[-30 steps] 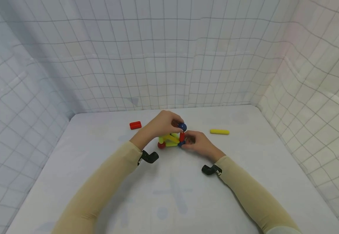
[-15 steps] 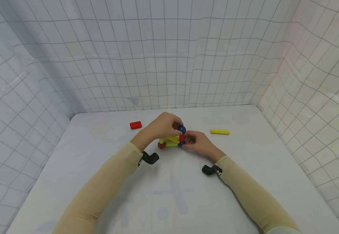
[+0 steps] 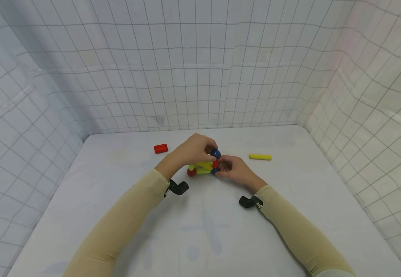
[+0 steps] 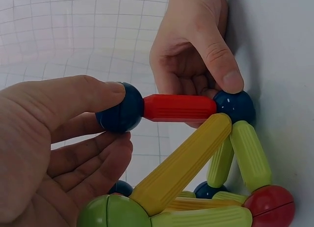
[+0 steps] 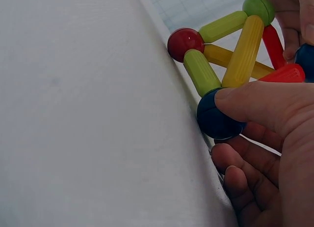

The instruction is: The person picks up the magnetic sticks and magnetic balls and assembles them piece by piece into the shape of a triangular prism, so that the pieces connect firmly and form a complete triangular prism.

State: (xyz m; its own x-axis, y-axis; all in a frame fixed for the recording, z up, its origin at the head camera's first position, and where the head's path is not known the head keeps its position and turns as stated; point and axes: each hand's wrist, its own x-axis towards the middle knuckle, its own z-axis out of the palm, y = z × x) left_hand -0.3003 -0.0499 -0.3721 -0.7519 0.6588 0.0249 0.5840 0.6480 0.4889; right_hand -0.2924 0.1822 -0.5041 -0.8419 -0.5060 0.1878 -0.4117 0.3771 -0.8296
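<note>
A ball-and-rod construction of coloured pieces stands on the white table [image 3: 200, 215]. My left hand [image 3: 195, 149] pinches an upper blue ball [image 4: 122, 109] between thumb and fingers. That ball meets one end of a red rod [image 4: 180, 108], whose other end is on a lower blue ball [image 4: 236, 108]. My right hand [image 3: 237, 169] holds the lower blue ball, thumb pressed on it. From it a yellow rod [image 4: 184, 163] slants to a green ball [image 4: 115, 212], and a light-green rod [image 4: 251, 154] reaches a red ball [image 5: 186, 44]. Hands hide part of the structure in the head view.
Red rods [image 3: 160, 148] lie behind and left of the construction. To the right lies a loose yellow rod [image 3: 260, 157]. White grid-patterned cloth [image 3: 200, 77] walls in the back and both sides of the table.
My left hand has come down slightly with the upper blue ball, narrowing the visible length of the red rod beneath it. The right hand stays at the lower blue ball.
</note>
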